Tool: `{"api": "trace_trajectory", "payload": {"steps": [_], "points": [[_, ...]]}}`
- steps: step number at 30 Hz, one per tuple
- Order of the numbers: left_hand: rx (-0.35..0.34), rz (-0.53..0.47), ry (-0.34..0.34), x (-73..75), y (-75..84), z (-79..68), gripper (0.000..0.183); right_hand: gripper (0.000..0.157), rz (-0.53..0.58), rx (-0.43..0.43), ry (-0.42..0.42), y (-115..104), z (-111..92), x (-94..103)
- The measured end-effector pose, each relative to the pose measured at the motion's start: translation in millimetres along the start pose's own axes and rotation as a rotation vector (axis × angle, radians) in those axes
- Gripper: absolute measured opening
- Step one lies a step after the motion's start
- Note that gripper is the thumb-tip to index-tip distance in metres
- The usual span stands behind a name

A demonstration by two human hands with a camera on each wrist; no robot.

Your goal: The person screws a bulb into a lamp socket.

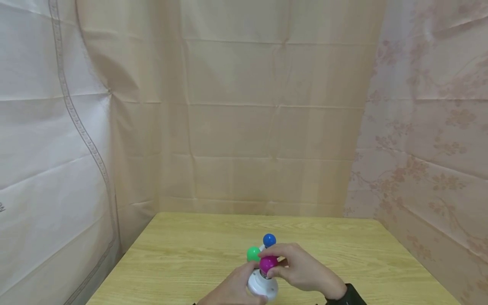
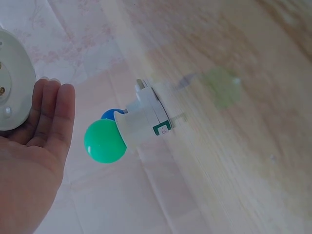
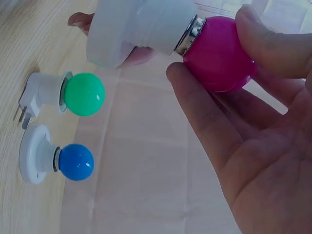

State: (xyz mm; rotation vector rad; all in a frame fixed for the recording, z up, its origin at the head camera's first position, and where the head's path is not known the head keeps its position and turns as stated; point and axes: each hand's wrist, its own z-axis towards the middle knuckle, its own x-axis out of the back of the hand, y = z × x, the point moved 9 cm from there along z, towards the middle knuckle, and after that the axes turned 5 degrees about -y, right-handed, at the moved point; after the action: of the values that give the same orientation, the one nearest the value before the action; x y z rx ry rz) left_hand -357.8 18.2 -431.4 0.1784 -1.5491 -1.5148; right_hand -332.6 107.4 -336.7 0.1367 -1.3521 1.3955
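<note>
My left hand grips a white round lamp holder by its base; in the left wrist view its fingers lie along the base's edge. A magenta bulb stands at the holder's mouth, its metal screw collar partly showing. Thumb and fingers of my right hand pinch this bulb, with the fingertips near the collar in the right wrist view. Just beyond the hands are a green bulb in a white plug-in socket and a blue bulb in a round white holder.
Everything is at the near part of a light wood table. Behind it hangs a beige cloth, with a white cloth to the left and a flowered cloth to the right. The plug's prongs rest against the tabletop.
</note>
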Motion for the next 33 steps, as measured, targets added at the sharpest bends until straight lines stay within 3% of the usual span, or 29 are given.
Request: {"api": "trace_trajectory", "payload": {"steps": [7, 13, 17, 33], "points": [[0.058, -0.029, -0.006, -0.2, -1.8, 2.1, 0.059, 0.035, 0.022, 0.005, -0.052, -0.2, -4.0, 1.0], [-0.004, -0.048, -0.049, -4.8, 6.3, 3.8, 0.063, 0.042, 0.082, 0.038, -0.132, 0.1, -9.9, -1.4], [-0.006, -0.099, -0.082, -8.0, 6.7, 4.2, 0.066, 0.042, 0.112, 0.083, -0.164, -2.3, -10.5, -3.5], [-0.057, -0.066, -0.059, -4.7, 7.5, 1.0, 0.064, 0.045, 0.092, 0.106, -0.112, -8.3, -3.9, -6.0]]}}
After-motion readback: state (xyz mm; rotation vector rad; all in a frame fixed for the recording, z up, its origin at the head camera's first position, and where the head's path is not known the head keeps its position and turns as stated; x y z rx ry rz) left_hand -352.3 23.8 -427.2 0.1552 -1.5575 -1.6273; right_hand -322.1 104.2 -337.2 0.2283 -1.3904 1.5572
